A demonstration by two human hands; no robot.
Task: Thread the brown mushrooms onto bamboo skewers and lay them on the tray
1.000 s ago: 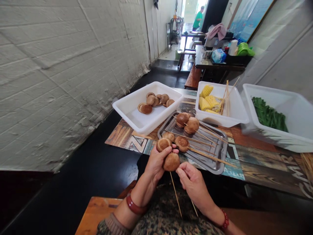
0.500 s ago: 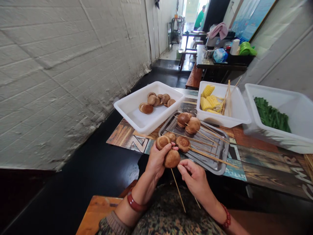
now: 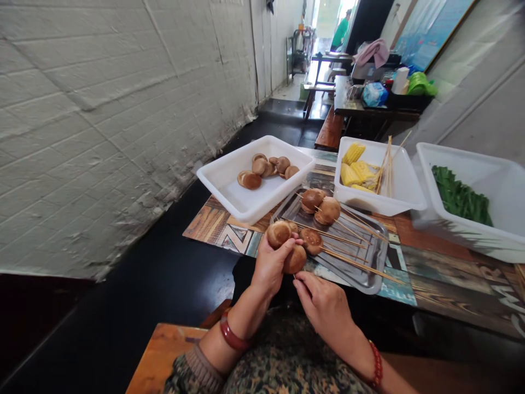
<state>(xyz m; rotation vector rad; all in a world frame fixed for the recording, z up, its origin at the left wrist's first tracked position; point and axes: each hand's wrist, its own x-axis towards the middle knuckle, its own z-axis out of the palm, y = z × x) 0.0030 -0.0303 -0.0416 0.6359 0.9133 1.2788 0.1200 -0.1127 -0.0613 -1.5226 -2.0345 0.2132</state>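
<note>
Brown mushrooms are gripped in my left hand [image 3: 267, 268]: a paler upper mushroom [image 3: 279, 233] and a round lower mushroom [image 3: 295, 259], caps facing me. Just below the lower cap, my right hand [image 3: 325, 298] pinches a thin wooden skewer [image 3: 294, 277]; most of it is hidden behind that hand. Beyond both hands lies a metal tray [image 3: 374, 282] bearing skewered mushrooms [image 3: 328, 210], their sticks pointing right. One skewered mushroom [image 3: 311, 241] sits at the near side of the tray, close to my left fingers.
A white bin [image 3: 223, 191] at the back left holds loose mushrooms. Behind the tray, another white bin [image 3: 404, 200] contains corn pieces [image 3: 359, 172] and skewers. Leafy greens [image 3: 461, 194] lie in a bin [image 3: 508, 235] at right. A person in green [image 3: 340, 33] is far off.
My right hand has moved left and in under the lower mushroom. The skewers that hung below the hands no longer show. The whole view has shifted slightly.
</note>
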